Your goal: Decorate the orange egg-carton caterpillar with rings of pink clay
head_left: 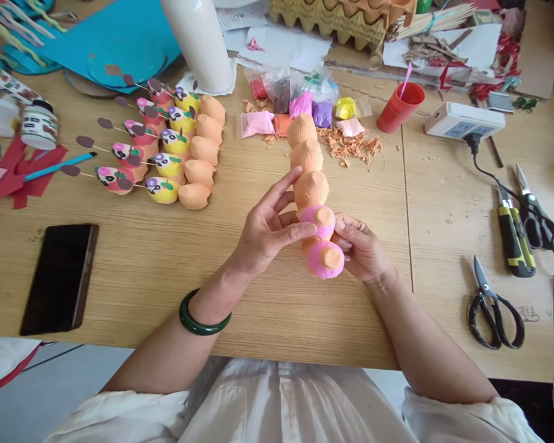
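Observation:
My hands hold a vertical-looking chain of orange egg-carton cups (310, 175) lying lengthwise over the wooden table (157, 271). Near its end, two cups carry pink clay with an orange tip, the closest being a pink cup (324, 259). My left hand (270, 224), with a green bangle (205, 314) on the wrist, pinches the pink section from the left. My right hand (360, 249) grips it from the right, fingertips on the pink. Several painted egg-cup figures on sticks (152, 151) stand to the left, beside a row of plain orange cups (198, 154).
Bags of coloured clay (300, 104) and orange shavings (348, 146) lie just beyond the chain. To the right are a red cup (399, 106), a power strip (464, 120), a utility knife (514, 231) and scissors (495, 307). A black phone (60, 280) lies at left.

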A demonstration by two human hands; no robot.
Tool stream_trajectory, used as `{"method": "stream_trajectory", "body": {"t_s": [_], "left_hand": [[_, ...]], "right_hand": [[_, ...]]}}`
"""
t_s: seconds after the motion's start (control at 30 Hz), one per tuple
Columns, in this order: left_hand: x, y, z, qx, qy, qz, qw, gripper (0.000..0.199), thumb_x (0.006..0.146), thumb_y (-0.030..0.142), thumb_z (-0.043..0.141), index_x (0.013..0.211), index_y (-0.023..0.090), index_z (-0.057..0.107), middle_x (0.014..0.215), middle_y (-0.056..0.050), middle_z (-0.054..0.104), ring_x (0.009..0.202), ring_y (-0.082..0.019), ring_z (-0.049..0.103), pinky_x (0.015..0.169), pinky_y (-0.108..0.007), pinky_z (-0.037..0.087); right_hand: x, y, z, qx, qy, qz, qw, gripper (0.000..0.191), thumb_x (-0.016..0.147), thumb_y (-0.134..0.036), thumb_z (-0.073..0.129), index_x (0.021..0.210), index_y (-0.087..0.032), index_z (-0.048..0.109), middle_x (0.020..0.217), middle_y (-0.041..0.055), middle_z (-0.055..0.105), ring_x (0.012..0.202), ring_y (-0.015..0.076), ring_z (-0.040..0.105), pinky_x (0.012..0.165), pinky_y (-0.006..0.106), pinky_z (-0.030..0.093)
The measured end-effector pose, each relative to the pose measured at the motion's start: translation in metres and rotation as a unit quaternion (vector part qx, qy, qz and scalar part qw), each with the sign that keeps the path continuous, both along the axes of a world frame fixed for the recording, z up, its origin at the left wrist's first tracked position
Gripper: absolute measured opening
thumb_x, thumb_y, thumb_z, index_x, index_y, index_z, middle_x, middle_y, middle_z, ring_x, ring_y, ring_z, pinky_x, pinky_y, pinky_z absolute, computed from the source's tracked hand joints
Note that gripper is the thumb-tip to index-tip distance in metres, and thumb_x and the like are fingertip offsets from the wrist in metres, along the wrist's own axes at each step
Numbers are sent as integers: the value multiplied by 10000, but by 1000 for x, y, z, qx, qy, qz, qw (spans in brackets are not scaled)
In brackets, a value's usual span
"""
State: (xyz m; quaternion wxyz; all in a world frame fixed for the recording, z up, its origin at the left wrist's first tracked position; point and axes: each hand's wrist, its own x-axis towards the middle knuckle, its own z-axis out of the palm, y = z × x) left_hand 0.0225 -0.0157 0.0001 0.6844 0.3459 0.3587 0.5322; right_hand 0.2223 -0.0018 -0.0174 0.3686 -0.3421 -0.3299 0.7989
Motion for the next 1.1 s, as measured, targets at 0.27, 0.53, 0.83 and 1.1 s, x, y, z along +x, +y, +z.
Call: {"method": "stream_trajectory", "body": {"t_s": [0.27, 0.53, 0.83, 1.1], "left_hand": [[0, -2, 6, -42, -64, -46, 996, 735, 763, 243, 990, 1407, 472, 720, 1325, 57, 765, 1131, -184, 775, 922, -245, 624], [-3, -6, 1, 15, -40, -91, 995, 768, 831, 282, 944, 1510, 494, 657, 1357, 31, 730, 1071, -161, 767, 879, -221, 637], [-3, -6, 0, 26, -46, -94, 994, 655, 874, 263, 914, 1450, 498, 710, 1254, 47, 766, 1103, -146, 744, 934, -220, 629], [-1, -6, -2, -16, -106, -113, 988, 571, 866, 316, 905, 1379, 511, 749, 1161, 65, 788, 900, -133, 725, 693, -191, 560]], "right_hand": [[8, 1, -5, 30, 26, 46, 998, 459, 835, -522, 936, 732, -209, 616, 524, -134, 294, 456, 37, 151, 415, 192, 149], [13, 5, -10, 66, 20, 97, 993, 373, 811, -510, 947, 759, -210, 731, 489, -124, 371, 417, 39, 210, 410, 195, 195], [15, 5, -15, 70, 33, 102, 992, 311, 803, -430, 964, 741, -192, 773, 523, -76, 540, 420, 33, 288, 398, 187, 208], [12, 6, -10, 85, 25, 105, 990, 257, 807, -370, 977, 732, -182, 819, 523, -69, 545, 420, 30, 337, 390, 180, 224]]}}
